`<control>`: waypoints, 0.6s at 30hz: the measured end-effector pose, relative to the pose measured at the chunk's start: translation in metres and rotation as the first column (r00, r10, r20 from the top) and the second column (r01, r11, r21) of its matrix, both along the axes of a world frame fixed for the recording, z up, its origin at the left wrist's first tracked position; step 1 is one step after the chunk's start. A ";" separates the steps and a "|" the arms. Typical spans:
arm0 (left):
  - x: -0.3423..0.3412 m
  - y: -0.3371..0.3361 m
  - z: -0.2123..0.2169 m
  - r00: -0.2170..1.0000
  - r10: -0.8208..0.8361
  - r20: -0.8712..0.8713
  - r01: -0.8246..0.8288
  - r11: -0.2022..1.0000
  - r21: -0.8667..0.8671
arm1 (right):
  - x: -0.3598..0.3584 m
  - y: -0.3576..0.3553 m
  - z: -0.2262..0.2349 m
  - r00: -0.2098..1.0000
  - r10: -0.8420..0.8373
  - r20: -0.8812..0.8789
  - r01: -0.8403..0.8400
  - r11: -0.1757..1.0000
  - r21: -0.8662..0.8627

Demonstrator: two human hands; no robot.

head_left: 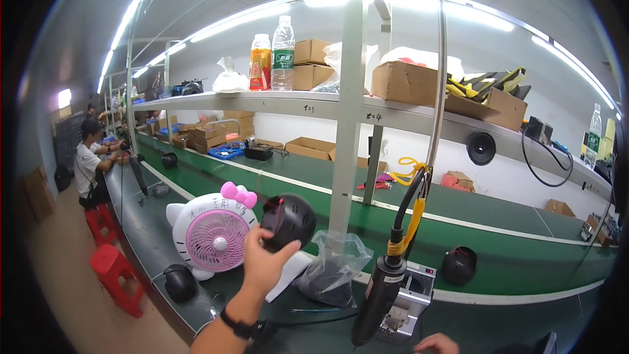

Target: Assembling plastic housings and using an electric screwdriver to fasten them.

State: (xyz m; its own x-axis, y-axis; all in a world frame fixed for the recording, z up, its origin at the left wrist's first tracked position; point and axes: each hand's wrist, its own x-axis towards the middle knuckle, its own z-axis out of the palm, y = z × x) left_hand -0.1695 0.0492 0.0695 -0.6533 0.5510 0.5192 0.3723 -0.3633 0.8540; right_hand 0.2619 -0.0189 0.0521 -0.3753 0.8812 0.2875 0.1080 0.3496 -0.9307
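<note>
My left hand (263, 261), with a dark band on its wrist, is closed on a round black plastic housing (288, 221). It holds the housing up beside the fan, thumb and fingers on its lower side; a bit of red wire shows at the opening. At the lower edge my right hand (438, 343) shows only in part, and most of its fingers are cut off. Near it hangs a black electric screwdriver (380, 301) on a cable with yellow ties. Behind the screwdriver stands a silver metal machine (414, 298), perhaps a screw feeder.
A white and pink cat-shaped fan (219, 239) stands left of a clear plastic bag (335, 269) with dark contents. Another black housing (460, 265) sits on the green conveyor belt (511, 249). A metal post (350, 157) rises ahead. Red stools (118, 275) and a person (88, 164) are at left.
</note>
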 end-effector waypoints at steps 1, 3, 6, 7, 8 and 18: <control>0.015 -0.028 0.003 0.994 -0.097 0.041 0.096 0.995 0.036 | -0.006 -0.009 -0.003 0.995 0.098 -0.006 -0.099 0.994 -0.039; 0.045 -0.084 -0.005 0.892 -0.377 0.249 0.333 0.921 0.202 | -0.016 -0.016 -0.011 0.941 0.339 -0.021 -0.340 0.937 -0.080; 0.068 -0.147 -0.072 0.771 -0.632 0.078 0.597 0.760 0.255 | -0.031 -0.023 -0.045 0.814 0.501 -0.295 -0.581 0.696 -0.421; 0.097 -0.169 -0.061 0.811 -0.578 0.092 0.545 0.802 0.244 | -0.042 -0.025 -0.053 0.707 0.518 -0.481 -0.699 0.613 -0.368; 0.125 -0.188 -0.045 0.852 -0.515 0.092 0.485 0.844 0.230 | -0.054 -0.026 -0.053 0.640 0.504 -0.580 -0.758 0.541 -0.365; 0.098 -0.137 0.028 0.522 -0.843 -0.127 0.762 0.528 -0.374 | -0.014 -0.010 -0.028 0.919 0.367 -0.145 -0.344 0.925 0.160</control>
State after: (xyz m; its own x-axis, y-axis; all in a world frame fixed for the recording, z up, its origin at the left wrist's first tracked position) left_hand -0.0718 -0.0874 0.0977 0.2775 0.8932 0.3538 0.2440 -0.4217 0.8733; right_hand 0.2474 -0.0285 0.0237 -0.5929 0.6496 0.4759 -0.2004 0.4534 -0.8685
